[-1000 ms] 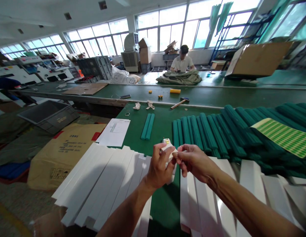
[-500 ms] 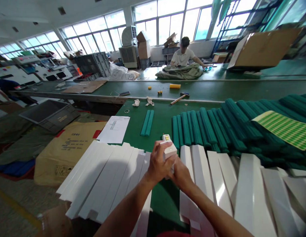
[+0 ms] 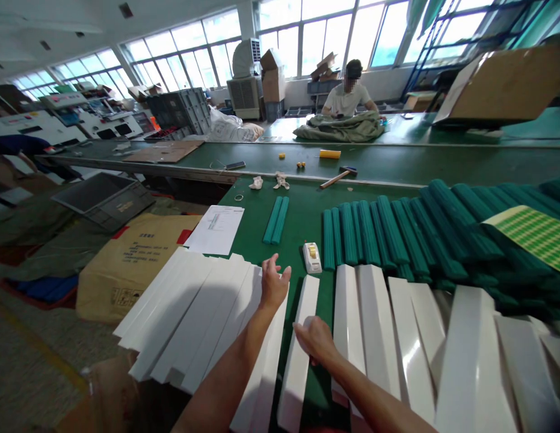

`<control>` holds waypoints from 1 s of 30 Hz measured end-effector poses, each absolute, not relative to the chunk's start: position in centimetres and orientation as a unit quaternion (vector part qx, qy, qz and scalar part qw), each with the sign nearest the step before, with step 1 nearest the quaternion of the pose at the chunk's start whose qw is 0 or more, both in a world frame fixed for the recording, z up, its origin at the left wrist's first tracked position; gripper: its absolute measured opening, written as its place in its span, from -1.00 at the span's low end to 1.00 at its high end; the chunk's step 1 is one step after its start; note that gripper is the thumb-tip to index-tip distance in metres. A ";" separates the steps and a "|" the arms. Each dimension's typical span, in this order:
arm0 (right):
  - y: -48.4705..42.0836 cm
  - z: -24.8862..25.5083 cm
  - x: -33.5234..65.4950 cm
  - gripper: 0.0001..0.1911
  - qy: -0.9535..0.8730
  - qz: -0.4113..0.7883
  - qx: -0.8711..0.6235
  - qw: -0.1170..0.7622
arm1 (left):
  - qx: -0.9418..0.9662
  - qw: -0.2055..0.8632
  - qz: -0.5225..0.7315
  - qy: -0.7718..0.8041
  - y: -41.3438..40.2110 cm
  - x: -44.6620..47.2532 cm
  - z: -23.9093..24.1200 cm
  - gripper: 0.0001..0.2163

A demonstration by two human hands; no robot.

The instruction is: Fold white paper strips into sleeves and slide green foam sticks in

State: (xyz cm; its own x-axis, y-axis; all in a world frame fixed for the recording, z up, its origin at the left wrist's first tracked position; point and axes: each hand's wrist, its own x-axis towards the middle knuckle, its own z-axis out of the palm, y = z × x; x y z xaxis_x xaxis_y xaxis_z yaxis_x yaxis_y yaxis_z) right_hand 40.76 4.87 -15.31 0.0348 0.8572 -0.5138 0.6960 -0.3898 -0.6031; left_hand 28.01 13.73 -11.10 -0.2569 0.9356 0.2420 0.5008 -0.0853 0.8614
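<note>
My left hand (image 3: 273, 284) hovers with fingers spread over the right edge of a fanned stack of long white boxes (image 3: 196, 316). One long white box (image 3: 298, 349) lies by itself on the green table (image 3: 302, 222) between my arms. My right hand (image 3: 314, 340) rests against this box's right side, fingers loosely bent, holding nothing. A small white tape dispenser (image 3: 311, 257) stands just beyond the box's far end. To the right lie more white boxes (image 3: 397, 337).
Rows of rolled green items (image 3: 397, 231) fill the table's right, with a green sticker sheet (image 3: 532, 231) on top. Two green rolls (image 3: 276, 219), a paper sheet (image 3: 215, 229) and a hammer (image 3: 337, 177) lie farther off. A person (image 3: 349, 96) works at the far table. A cardboard box (image 3: 126, 267) sits left.
Both hands held the white box upright together; now it lies flat on the table. My left hand has let go and opened, my right hand has slid down its side.
</note>
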 end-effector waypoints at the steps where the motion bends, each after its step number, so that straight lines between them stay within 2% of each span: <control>1: 4.8 -15.9 40.3 -0.60 -0.552 0.429 -0.710 0.084 | 0.561 0.223 0.466 0.646 13.7 27.7 -11.6 -0.63; 5: 7.4 -17.0 39.4 -0.64 -0.593 0.410 -0.690 0.061 | 0.556 0.203 0.437 0.677 15.3 26.9 -12.4 -0.67; 10: 10.3 -16.0 41.6 -0.48 -0.637 0.458 -0.620 0.024 | 0.573 0.207 0.408 0.680 18.7 28.0 -12.1 -0.70; 12: 9.7 -14.8 44.3 -0.53 -0.666 0.439 -0.602 0.042 | 0.587 0.220 0.397 0.670 19.1 29.3 -12.1 -0.71; 14: 8.5 -13.5 48.0 -0.56 -0.700 0.303 -0.640 0.094 | 0.607 0.243 0.383 0.652 18.6 31.2 -12.4 -0.73; 16: 7.2 -12.4 51.8 -0.49 -0.680 0.096 -0.718 0.117 | 0.635 0.277 0.363 0.623 17.0 33.7 -12.9 -0.76; 17: 6.7 -12.1 53.4 -0.45 -0.649 0.012 -0.754 0.101 | 0.650 0.298 0.350 0.605 15.9 35.2 -13.2 -0.78; 19: 6.1 -12.0 55.6 -0.40 -0.598 -0.060 -0.799 0.039 | 0.677 0.343 0.318 0.568 13.4 38.2 -13.9 -0.80; 22: 6.2 -12.9 56.2 -0.49 -0.584 -0.059 -0.809 -0.012 | 0.708 0.399 0.270 0.517 9.7 42.0 -14.7 -0.76; 26: 7.6 -13.5 54.7 -0.51 -0.545 -0.062 -0.836 0.003 | 0.720 0.445 0.238 0.477 7.4 43.6 -15.0 -0.65; 30: 8.2 -10.9 55.3 -0.63 -0.524 0.013 -0.851 0.024 | 0.687 0.454 0.260 0.504 8.0 41.5 -14.1 -0.59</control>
State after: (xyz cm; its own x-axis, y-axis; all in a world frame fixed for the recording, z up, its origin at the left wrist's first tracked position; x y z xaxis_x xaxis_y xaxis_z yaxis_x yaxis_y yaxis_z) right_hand 55.32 8.21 -10.91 0.4505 0.8927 0.0031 0.8915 -0.4498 -0.0535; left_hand 41.49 8.00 -14.09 0.3568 0.9289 -0.0996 0.4561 -0.0801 0.8863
